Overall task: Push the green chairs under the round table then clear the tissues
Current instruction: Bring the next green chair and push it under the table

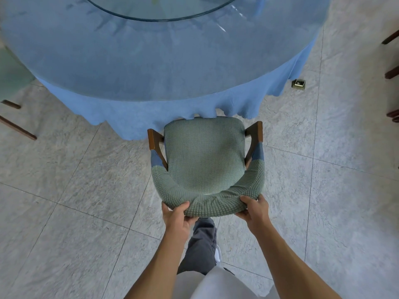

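Observation:
A green chair [205, 156] with wooden arms stands in front of me, its seat's front edge just touching the hanging blue cloth of the round table [151, 67]. My left hand [176, 214] grips the left part of the curved backrest. My right hand [254, 209] grips the right part of the same backrest. A glass turntable [162, 17] lies on the tabletop. No tissues show on the visible part of the table.
Another pale green chair [13, 74] is tucked at the table's left edge. Dark wooden furniture legs [391, 74] stand at the right edge. A small brass floor socket [299, 84] sits on the tiled floor right of the cloth. My leg is directly behind the chair.

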The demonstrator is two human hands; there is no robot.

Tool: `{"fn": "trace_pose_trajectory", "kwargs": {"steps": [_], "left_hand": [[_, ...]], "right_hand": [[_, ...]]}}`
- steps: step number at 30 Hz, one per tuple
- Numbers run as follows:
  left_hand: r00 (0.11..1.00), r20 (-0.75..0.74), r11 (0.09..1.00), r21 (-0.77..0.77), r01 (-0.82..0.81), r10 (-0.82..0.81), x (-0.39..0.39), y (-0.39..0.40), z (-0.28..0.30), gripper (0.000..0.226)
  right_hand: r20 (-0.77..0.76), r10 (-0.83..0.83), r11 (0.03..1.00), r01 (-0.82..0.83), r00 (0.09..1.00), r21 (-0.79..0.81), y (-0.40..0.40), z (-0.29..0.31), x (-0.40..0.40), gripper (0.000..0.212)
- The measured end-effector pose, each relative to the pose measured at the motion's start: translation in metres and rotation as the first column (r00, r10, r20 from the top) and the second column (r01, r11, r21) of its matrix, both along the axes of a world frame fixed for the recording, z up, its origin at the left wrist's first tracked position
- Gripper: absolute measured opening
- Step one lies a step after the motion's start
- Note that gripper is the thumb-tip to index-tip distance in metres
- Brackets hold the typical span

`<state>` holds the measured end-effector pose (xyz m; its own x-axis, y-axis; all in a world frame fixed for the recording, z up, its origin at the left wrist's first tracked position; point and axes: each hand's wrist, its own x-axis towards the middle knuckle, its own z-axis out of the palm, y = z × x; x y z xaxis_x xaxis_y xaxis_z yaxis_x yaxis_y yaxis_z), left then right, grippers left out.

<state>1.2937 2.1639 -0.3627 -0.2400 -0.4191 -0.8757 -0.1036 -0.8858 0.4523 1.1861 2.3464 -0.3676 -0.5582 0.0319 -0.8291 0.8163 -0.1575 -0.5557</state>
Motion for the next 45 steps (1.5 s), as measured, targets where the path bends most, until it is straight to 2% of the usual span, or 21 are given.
{"fn": "trace_pose_trajectory", "kwargs": {"steps": [6, 24, 33, 45], "left_hand": [[0.998, 0.060, 0.999, -0.045, 0.021, -0.018, -0.028, -0.030, 0.000, 0.089], [0.989, 0.125, 0.990, -0.098, 0.098, -0.085, -0.036, -0.105, -0.009, 0.090], [0.996, 0.084, 0.998, -0.064, -0.012, 0.017, -0.023, -0.097, -0.014, 0.096], [0.995, -0.002, 0.994, -0.043, -0.103, 0.103, -0.073, -0.111, -0.012, 0.096]], "right_hand": [[0.005, 0.010, 0.999, -0.010, 1.000, 0.035, -0.028, 0.004, -0.026, 0.029], [0.023, -0.022, 0.996, 0.020, 0.999, 0.088, -0.097, 0.004, -0.013, 0.030], [-0.041, 0.085, 0.987, -0.079, 0.996, 0.137, -0.097, 0.000, -0.024, 0.027], [-0.067, 0.151, 0.983, -0.143, 0.986, 0.110, -0.117, -0.005, -0.090, 0.025]]}}
